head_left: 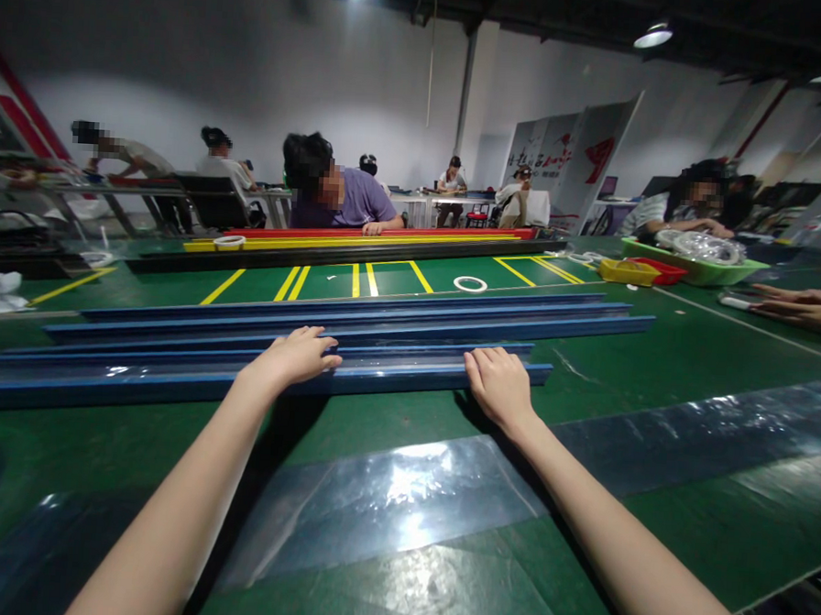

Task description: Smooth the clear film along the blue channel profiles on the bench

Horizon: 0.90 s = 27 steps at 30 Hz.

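Several long blue channel-shaped profiles lie side by side across the green table (391, 420). My left hand (299, 355) rests over the nearest blue profile (173, 382), its fingers spread and reaching over the channel. Near that profile's right end, my right hand (498, 380) has its fingers curled over the edges. Behind it lie more blue profiles (409, 330). A shiny clear plastic strip (387, 499) is flat on the table below my hands.
Red, yellow and black strips (386, 247) lie farther back, near a leaning person (361, 195). At the right are a green basket (735, 271), a yellow tray (625, 272) and another person's hands (796, 305). A white ring (470, 284) lies mid-table.
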Available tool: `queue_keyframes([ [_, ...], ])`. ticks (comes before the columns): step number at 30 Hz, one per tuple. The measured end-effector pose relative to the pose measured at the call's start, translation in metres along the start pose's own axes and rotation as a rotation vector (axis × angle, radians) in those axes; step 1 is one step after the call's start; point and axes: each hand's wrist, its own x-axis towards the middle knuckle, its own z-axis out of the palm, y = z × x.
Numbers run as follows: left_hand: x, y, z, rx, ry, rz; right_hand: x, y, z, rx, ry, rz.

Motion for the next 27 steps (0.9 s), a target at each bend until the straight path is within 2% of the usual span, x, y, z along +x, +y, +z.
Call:
queue_keyframes([
  [5,0.002,0.024,0.007,-0.061,0.139,0.179,-0.001,-0.005,0.001,0.044,-0.04,-0.055],
  [8,0.003,0.039,0.015,-0.091,0.188,0.236,-0.003,-0.008,0.002,0.144,-0.064,-0.233],
  [11,0.004,0.048,0.023,-0.105,0.186,0.251,-0.004,-0.013,0.0,0.222,-0.088,-0.431],
  [14,0.004,0.048,0.026,-0.108,0.121,0.229,-0.005,-0.018,-0.004,0.238,-0.094,-0.504],
  [18,0.004,0.042,0.023,-0.106,0.059,0.171,-0.003,-0.019,-0.008,0.202,-0.066,-0.468],
  [23,0.003,0.029,0.016,-0.062,-0.015,0.083,0.0,-0.007,-0.004,0.154,-0.01,-0.286],
  [27,0.001,0.023,0.01,-0.025,-0.047,0.062,0.001,-0.001,0.0,0.118,-0.024,-0.16],
])
